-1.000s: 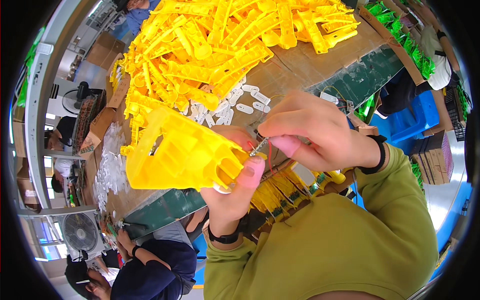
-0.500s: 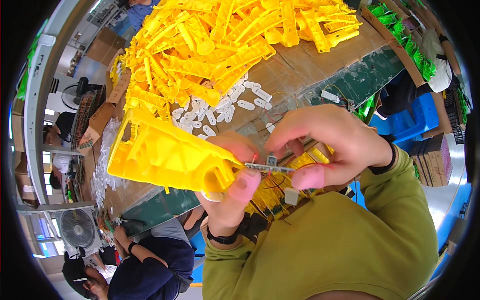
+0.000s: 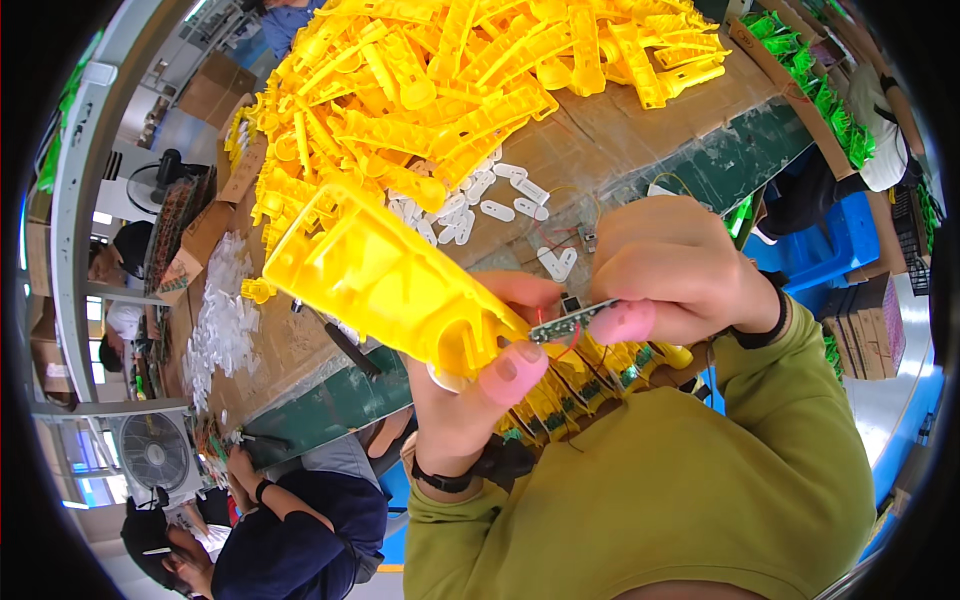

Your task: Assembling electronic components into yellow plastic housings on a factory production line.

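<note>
My left hand is closed round the narrow end of a yellow plastic housing, whose ribbed hollow side shows. A small white part sits at the round opening of that end. Between thumb and curled fingers, my right hand pinches a small green circuit board with a dark component on it and thin red wires. The board's near end lies right at my left thumb and the housing's tip; whether it touches the housing, I cannot tell. Pink coverings wrap both thumbs.
Yellow housings form a big heap at the back of the table. White oval pieces lie before it. More yellow housings with boards are below my hands. A dark-handled tool lies left; a co-worker sits lower left.
The housing has tilted more steeply and shifted right with my left hand. The board's right end has swung up, and my right fingers have curled in. The dark-handled tool has come into sight.
</note>
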### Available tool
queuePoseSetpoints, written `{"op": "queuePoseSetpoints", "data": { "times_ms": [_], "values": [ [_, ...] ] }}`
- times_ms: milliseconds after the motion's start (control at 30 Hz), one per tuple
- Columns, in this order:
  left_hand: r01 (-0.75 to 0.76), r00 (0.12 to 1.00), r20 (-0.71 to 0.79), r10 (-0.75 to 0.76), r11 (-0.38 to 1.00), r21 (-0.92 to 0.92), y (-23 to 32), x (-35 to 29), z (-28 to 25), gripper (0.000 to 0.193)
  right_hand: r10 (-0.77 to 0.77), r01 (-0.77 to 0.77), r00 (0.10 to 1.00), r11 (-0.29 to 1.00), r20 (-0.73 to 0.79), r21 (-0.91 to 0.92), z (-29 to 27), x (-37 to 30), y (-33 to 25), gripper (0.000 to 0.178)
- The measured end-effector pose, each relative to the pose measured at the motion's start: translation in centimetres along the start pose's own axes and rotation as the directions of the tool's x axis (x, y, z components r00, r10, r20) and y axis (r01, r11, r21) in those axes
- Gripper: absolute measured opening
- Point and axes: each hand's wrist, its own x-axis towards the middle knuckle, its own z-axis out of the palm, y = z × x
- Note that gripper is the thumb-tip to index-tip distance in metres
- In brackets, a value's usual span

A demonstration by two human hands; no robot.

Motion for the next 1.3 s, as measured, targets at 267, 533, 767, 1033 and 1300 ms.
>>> {"op": "queuePoseSetpoints", "data": {
  "times_ms": [267,533,767,1033,1300],
  "values": [
    [-0.163,0.987,0.005,0.163,0.985,0.056,-0.9,0.2,-0.2,0.026,0.180,-0.176,0.984,0.973,-0.012,0.149,1.6,-0.8,0.6,0.020],
    [-0.300,0.907,-0.153,0.392,0.858,0.417,-1.8,0.4,0.8,0.031,0.354,-0.339,0.928,0.931,-0.114,0.132,2.3,-0.5,-0.2,0.022],
    [-0.304,0.928,-0.079,0.363,0.865,0.399,-1.3,0.5,-0.3,0.036,0.366,-0.366,0.930,0.930,-0.015,0.029,1.4,0.3,-0.8,0.025],
    [0.096,0.983,-0.153,-0.100,0.995,-0.030,-0.5,0.9,-0.1,0.098,0.297,-0.311,0.948,0.941,0.115,0.133,3.1,0.9,-2.5,0.027],
    [0.056,0.970,-0.239,-0.052,0.998,0.014,-1.1,0.8,-0.6,0.087,0.236,-0.232,0.971,0.968,0.028,-0.097,4.9,1.1,-2.3,0.026]
  ]
}}
